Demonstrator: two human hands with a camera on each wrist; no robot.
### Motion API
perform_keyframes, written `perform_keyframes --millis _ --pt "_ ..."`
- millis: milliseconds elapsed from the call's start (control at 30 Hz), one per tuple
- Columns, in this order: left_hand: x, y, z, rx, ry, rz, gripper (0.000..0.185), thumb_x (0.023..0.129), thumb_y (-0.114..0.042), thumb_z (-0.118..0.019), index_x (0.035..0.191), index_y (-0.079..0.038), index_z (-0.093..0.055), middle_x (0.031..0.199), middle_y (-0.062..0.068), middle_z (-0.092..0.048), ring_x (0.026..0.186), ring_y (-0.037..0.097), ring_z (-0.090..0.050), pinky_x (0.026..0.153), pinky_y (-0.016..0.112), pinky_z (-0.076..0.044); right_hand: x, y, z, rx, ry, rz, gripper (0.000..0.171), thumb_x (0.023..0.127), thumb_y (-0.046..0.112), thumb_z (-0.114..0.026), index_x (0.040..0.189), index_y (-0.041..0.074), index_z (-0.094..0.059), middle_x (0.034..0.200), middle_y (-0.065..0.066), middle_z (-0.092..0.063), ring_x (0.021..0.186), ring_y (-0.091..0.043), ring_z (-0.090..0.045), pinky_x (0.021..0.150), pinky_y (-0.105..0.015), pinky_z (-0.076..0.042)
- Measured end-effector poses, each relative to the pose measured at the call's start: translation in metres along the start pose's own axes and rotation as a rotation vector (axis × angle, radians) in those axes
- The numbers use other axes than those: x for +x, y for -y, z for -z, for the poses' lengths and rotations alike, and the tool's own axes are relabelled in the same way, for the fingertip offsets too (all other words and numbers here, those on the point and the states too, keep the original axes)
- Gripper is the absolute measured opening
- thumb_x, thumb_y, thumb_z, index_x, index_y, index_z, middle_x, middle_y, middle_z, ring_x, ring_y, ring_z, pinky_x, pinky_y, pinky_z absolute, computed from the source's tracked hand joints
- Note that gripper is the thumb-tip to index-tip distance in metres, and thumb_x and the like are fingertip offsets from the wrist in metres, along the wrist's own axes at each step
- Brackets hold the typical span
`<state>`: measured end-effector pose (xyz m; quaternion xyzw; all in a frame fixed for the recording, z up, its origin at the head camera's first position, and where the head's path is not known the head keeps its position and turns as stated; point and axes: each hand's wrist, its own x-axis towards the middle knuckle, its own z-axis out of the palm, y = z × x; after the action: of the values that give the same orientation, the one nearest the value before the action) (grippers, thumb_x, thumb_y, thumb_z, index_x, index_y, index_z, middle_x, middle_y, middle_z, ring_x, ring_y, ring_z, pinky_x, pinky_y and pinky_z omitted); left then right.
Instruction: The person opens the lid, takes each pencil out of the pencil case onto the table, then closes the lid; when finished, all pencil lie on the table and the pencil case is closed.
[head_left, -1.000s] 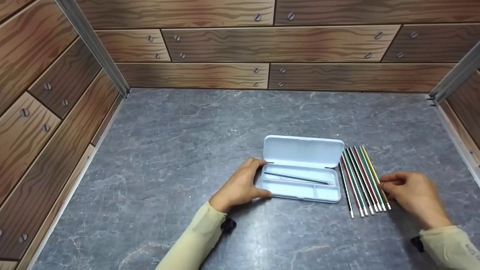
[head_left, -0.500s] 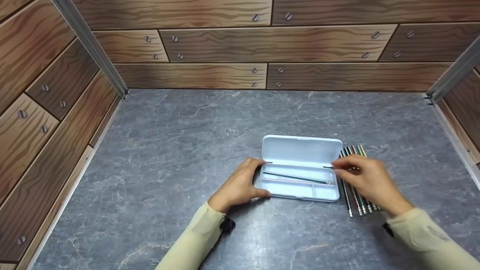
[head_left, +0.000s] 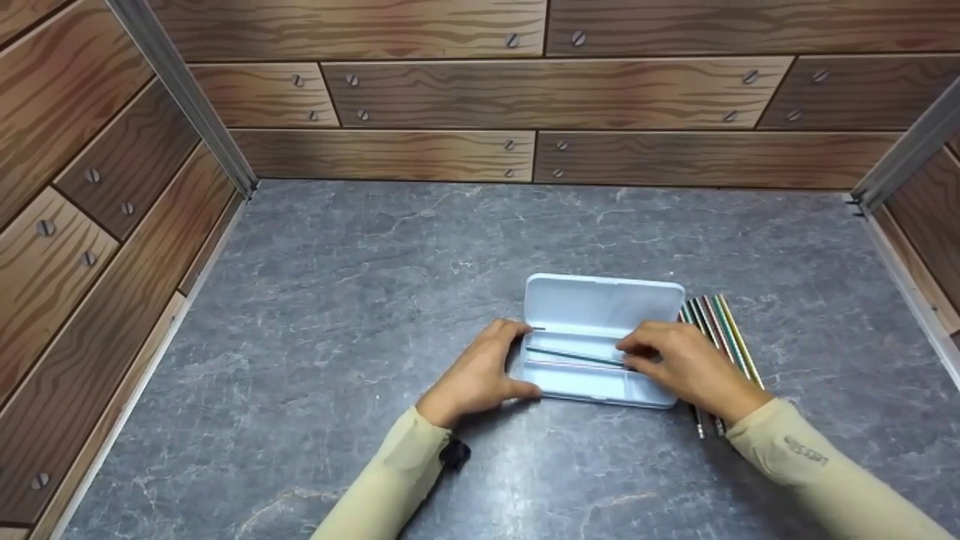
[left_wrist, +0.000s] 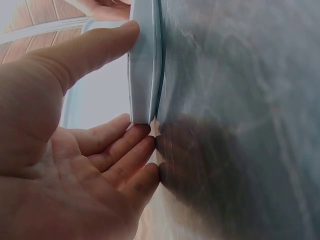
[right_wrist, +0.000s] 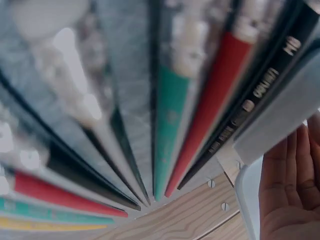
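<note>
A pale blue pencil case (head_left: 577, 385) lies on the table with its lid up. Inside, a green pencil (head_left: 570, 354) slants across the long back compartment. My left hand (head_left: 480, 375) holds the case's left end; in the left wrist view, the thumb (left_wrist: 107, 45) lies on its front side and the fingers touch the end. Over the case's right part, my right hand (head_left: 682, 364) has curled fingers at the green pencil's right end, which it covers. To the right lies a row of pencils (head_left: 735, 330), partly under the right hand and wrist.
The pencils in the row are green, red, black and yellow, with eraser ends toward me. Grey marbled tabletop (head_left: 375, 277) surrounds everything. Wood-patterned panels (head_left: 420, 154) stand at the back and on both sides.
My right hand has moved left from beside the yellow pencil, past the case's right hinge, and down to the green pencil inside. My left hand stays on the case.
</note>
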<state>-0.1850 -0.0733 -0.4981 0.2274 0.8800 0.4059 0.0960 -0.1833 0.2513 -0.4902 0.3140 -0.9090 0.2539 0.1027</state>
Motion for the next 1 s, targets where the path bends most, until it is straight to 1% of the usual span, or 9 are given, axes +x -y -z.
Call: perform_keyframes --millis 167,333,567,900,1000 --pt "-0.0011 0.0002 -0.0011 -0.003 0.001 0.004 0.086 0.082 -0.021 -0.099 0.154 -0.001 -0.057 0.150 0.014 -0.062 0.139 0.029 -0.060 0.128 0.046 -0.048 -0.0021 -0.0029 -0.0036 -0.034 0.023 0.007 0.020 0.085 0.003 -0.094 0.102 0.010 -0.086 0.092 0.001 -0.081 0.082 -0.018 -0.075 0.077 -0.038 -0.067" --pt "-0.0012 0.0008 -0.0012 -0.006 0.003 0.000 0.086 0.082 -0.021 -0.100 0.154 -0.001 -0.057 0.150 0.015 -0.062 0.138 0.029 -0.060 0.127 0.046 -0.049 -0.0025 -0.0024 -0.0041 -0.060 0.033 0.016 0.022 0.084 0.001 -0.093 0.104 0.009 -0.086 0.094 -0.002 -0.082 0.084 -0.020 -0.077 0.078 -0.040 -0.068" --pt "-0.0006 0.0010 -0.0008 -0.008 0.001 0.001 0.086 0.083 -0.020 -0.100 0.155 -0.001 -0.057 0.151 0.015 -0.062 0.139 0.030 -0.060 0.129 0.046 -0.048 0.0002 -0.0052 -0.0032 -0.043 0.045 0.044 0.020 0.086 0.001 -0.092 0.103 0.011 -0.086 0.096 -0.004 -0.084 0.086 -0.026 -0.079 0.080 -0.042 -0.068" --pt "-0.0003 0.0004 0.0000 -0.011 0.002 -0.003 0.086 0.083 -0.021 -0.100 0.155 -0.002 -0.057 0.150 0.015 -0.062 0.140 0.030 -0.060 0.130 0.047 -0.047 0.0002 -0.0043 -0.0033 -0.048 0.056 0.028 0.022 0.085 -0.003 -0.091 0.102 0.010 -0.086 0.093 -0.003 -0.082 0.084 -0.022 -0.078 0.079 -0.041 -0.068" --pt "-0.0007 0.0003 0.0004 -0.015 0.005 0.001 0.086 0.083 -0.021 -0.100 0.155 -0.003 -0.057 0.150 0.015 -0.062 0.140 0.030 -0.059 0.130 0.047 -0.047 -0.0005 -0.0026 -0.0028 -0.058 0.039 0.024 0.024 0.084 -0.004 -0.091 0.102 0.010 -0.086 0.094 -0.002 -0.082 0.085 -0.021 -0.077 0.079 -0.040 -0.068"
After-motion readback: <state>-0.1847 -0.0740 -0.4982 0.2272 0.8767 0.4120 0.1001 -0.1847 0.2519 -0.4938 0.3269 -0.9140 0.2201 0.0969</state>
